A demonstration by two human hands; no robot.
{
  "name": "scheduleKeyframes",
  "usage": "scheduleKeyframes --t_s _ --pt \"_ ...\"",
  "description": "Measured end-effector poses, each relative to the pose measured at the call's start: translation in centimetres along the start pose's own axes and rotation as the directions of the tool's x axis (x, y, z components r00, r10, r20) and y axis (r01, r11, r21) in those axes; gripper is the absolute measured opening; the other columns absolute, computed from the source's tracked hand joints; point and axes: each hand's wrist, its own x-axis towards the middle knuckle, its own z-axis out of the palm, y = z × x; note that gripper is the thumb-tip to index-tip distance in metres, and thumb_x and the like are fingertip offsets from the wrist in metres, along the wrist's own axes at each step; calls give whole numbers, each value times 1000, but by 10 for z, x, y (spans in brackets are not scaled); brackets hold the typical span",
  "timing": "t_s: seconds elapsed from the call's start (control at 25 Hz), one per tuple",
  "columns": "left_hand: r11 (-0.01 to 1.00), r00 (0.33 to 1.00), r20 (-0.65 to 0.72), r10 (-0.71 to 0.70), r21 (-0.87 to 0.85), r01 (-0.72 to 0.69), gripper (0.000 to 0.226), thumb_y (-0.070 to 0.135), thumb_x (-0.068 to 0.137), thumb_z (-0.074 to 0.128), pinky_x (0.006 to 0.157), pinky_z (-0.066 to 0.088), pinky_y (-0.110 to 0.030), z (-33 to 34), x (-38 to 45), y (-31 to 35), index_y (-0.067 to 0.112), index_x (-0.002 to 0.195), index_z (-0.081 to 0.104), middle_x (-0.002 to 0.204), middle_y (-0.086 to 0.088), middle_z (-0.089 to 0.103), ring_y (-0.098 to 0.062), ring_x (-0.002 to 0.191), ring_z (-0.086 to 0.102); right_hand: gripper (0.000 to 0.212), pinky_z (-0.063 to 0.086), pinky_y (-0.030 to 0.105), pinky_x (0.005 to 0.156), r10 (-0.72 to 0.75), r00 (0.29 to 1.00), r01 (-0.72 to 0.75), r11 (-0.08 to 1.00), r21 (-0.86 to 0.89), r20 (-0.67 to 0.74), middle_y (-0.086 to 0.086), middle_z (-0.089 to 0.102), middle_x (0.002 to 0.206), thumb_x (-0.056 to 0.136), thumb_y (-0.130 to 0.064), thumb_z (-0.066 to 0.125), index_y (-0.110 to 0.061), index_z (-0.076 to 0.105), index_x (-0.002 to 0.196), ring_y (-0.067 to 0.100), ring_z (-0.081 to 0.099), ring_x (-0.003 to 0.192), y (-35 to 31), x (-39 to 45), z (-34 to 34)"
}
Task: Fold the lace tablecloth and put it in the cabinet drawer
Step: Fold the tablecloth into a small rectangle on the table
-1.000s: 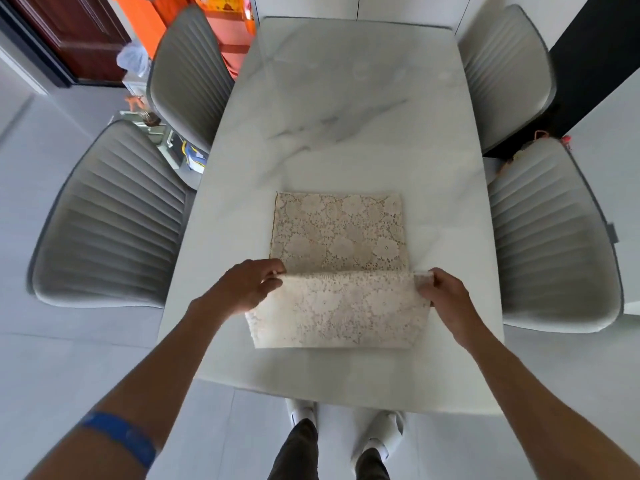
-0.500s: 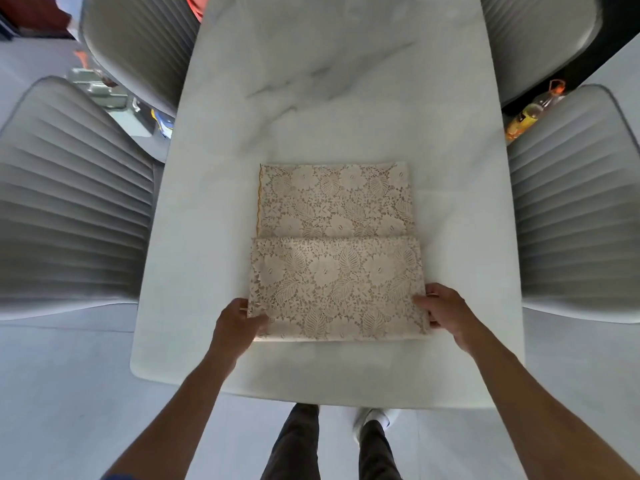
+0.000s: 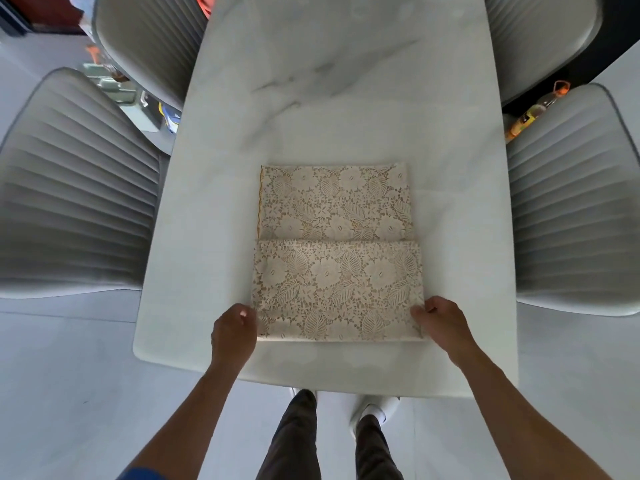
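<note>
Partly hidden, the fingertips of the left hand point(image 3: 233, 332) and right hand point(image 3: 441, 323) curl at the near corners of the folded lace tablecloth point(image 3: 337, 254), pinching its left and right edges; the exact grip underneath cannot be seen. It lies flat near the worktop point(image 3: 346, 98) near edge. Compared with a second ago, the lifted flap now lies flat.

Cloth point(image 3: 337, 252): cream lace, flower-and-leaf pattern over tan backing; thin yellow-orange edge at far left. Table point(image 3: 339, 81): white marble, grey veining. Chairs point(image 3: 76, 188): grey, ribbed upholstery. Bottle point(image 3: 531, 112): yellow, orange cap. Trousers point(image 3: 294, 441): dark. Shoes point(image 3: 374, 410): white.
</note>
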Motion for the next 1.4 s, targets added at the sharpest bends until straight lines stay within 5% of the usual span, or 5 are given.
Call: scheduleKeyframes --t_s 0.24,0.4,0.68,1.12,1.4 --pt "866 924 -27 381 359 -347 23 10 84 65 75 49 -44 -2 -19 8 13 105 58 102 -10 59 -33 91 58 39 48 39 71 -331 922 238 894 -380 -200 12 63 110 82 -19 68 -13 50 116 38 61 94 3 -20 16" --pt "604 748 416 518 442 -664 56 11 70 70 83 55 -43 13 -45 3 16 123 53 137 -10 46 -33 122 46 79 44 48 102 -696 694 620 447 -645 185 13 43 152 66 -16 71 -13 49 141 36 42 137 27 -40 28" --pt "398 728 310 611 675 -621 78 30 73 75 100 43 -60 27 -36 4 11 143 46 140 -23 52 -41 99 62 63 49 46 94 -686 716 463 327 -824 131 21 55 140 85 -20 52 -5 43 146 32 59 122 29 -37 40" --pt "595 837 369 405 589 -547 14 22 75 52 84 39 -30 -26 -63 53 19 78 66 86 2 70 -20 87 65 31 30 33 58 -467 831 555 666 -498 302 0 43 50 82 -17 56 -18 40 55 22 43 51 -10 -74 -23" --pt "673 826 226 516 489 -555 18 25 83 53 74 39 -30 -80 -17 143 23 65 53 87 -1 72 -25 89 65 17 30 15 43 -470 868 495 837 -232 159 -10 53 47 71 -33 53 -25 56 55 3 46 44 -97 -53 -83"
